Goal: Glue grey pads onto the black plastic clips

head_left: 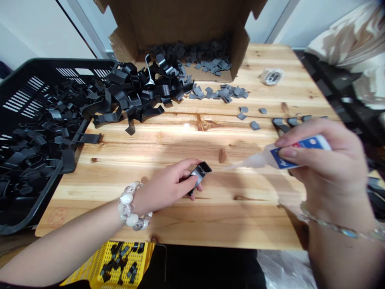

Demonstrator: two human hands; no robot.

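My left hand [168, 185] grips a small black bent clip [201, 171] just above the pine tabletop [192, 144]. My right hand [323, 160] holds a white glue bottle [288, 154] with a blue label, tilted so its thin nozzle points left toward the clip. The nozzle tip stays a short gap from the clip, not touching it. Several small grey pads [243, 109] lie loose near the right side, with a short row of black clips [281, 124] partly hidden behind my right hand.
A black slotted crate [39, 96] heaped with black clips stands at left, and a large pile of clips [129, 90] spills over the table. An open cardboard box [186, 24] holds grey pads. A yellow crate [126, 257] sits below the front edge. A tape roll [272, 76] lies far right.
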